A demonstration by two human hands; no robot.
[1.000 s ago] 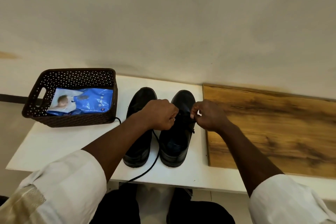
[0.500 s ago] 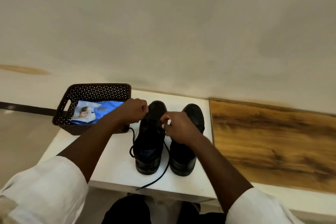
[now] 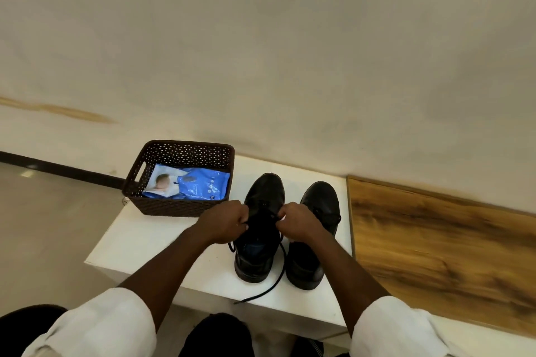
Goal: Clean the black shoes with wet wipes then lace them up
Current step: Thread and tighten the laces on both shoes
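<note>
Head camera: A person in rolled white sleeves bends over a pair of black lace-up shoes standing side by side, toes to the wall, on a white table (image 3: 150, 243) near its front edge. The left hand (image 3: 224, 222) and right hand (image 3: 297, 223), fingers curled, each pinch the black lace (image 3: 269, 287) over the eyelets of the left shoe (image 3: 256, 229) (the pinch itself is partly hidden by the knuckles). One loose end of the lace trails between the shoes and past the table's front edge. The right shoe (image 3: 314, 238) stands just beside its mate, by the table's right edge, next to a wood-grain board (image 3: 441, 246). At the table's back left corner sits a brown perforated basket (image 3: 174, 207) holding a blue pack of wet wipes (image 3: 200, 187).
</note>
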